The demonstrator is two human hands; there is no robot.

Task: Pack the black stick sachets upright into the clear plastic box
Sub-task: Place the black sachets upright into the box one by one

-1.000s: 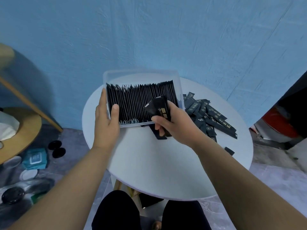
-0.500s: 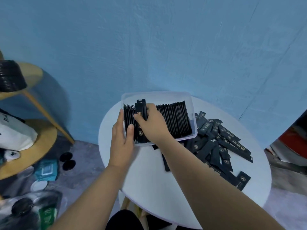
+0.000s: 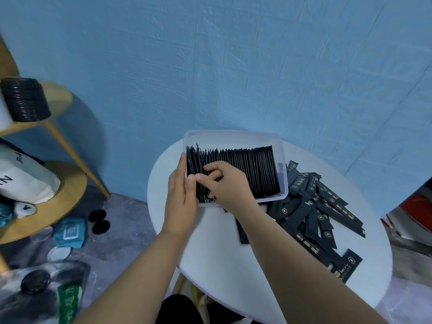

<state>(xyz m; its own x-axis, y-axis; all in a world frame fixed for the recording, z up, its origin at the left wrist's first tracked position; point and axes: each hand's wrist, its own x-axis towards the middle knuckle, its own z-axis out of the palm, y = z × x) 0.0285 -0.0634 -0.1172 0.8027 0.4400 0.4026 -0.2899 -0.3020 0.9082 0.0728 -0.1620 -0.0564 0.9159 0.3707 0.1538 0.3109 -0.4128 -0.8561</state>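
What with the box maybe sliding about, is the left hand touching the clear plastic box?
Touching. The head view shows the left hand against the clear plastic box: fingers lie along its left wall, thumb hooked over the rim.

Your free room: near table [image 3: 210,265]. Blocking: box [image 3: 233,133] of sachets [image 3: 247,169], left hand [image 3: 180,202], right hand [image 3: 228,187] at its left end; loose pile [image 3: 311,206] right.

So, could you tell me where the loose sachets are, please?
In the head view, the loose sachets lie heaped on the right of the round white table, beside the clear plastic box.
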